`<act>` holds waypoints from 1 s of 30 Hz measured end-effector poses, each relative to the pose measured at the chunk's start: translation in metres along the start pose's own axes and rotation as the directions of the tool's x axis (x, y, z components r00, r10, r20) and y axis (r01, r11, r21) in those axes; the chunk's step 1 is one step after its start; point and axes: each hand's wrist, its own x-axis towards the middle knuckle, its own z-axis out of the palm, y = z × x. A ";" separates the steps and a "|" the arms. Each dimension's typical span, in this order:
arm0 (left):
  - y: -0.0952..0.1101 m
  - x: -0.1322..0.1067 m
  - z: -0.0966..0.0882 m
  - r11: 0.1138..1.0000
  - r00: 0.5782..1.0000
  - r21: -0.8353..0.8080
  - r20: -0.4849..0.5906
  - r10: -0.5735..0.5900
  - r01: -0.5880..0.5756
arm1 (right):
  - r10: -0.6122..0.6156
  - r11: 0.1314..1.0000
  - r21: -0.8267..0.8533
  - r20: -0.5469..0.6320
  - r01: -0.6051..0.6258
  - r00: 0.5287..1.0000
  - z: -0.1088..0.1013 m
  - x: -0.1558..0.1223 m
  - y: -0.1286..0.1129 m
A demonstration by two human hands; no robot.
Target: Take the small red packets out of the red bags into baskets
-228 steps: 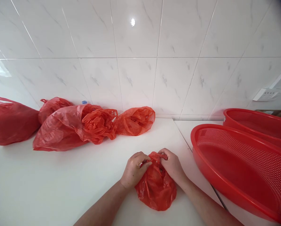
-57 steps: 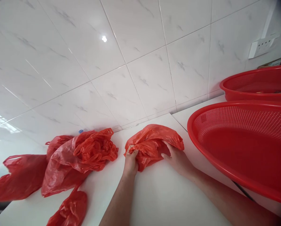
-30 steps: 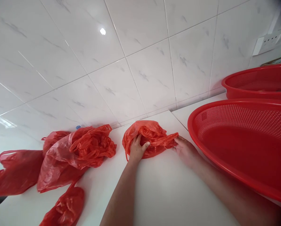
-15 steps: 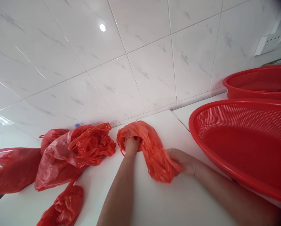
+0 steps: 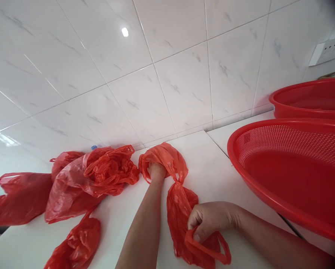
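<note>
A red plastic bag (image 5: 181,209) lies on the white tabletop, narrowed to a twisted neck near its middle. My left hand (image 5: 156,172) reaches inside the bag's upper, rounded part, so its fingers are hidden. At the lower end, my right hand (image 5: 208,220) pinches the bag by a looped handle, thumb against curled fingers. Just left of my left hand is a heap of crumpled red plastic bags (image 5: 111,168).
Another red bag (image 5: 77,239) lies at the lower left, and a fuller red bag (image 5: 24,198) at the far left. A large red perforated basket (image 5: 257,190) stands on the right, with a second red basket (image 5: 282,112) behind it. A tiled wall (image 5: 184,86) backs the table.
My right hand has moved down and slightly left, drawing the bag's lower end toward me. The bag is now stretched longer with a narrow neck. My left hand stays inside it.
</note>
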 end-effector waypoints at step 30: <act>0.033 -0.056 -0.004 0.749 0.757 0.186 -0.039 0.652 -0.636 | -0.062 0.987 0.137 -0.136 0.081 0.989 -0.004 -0.003 -0.004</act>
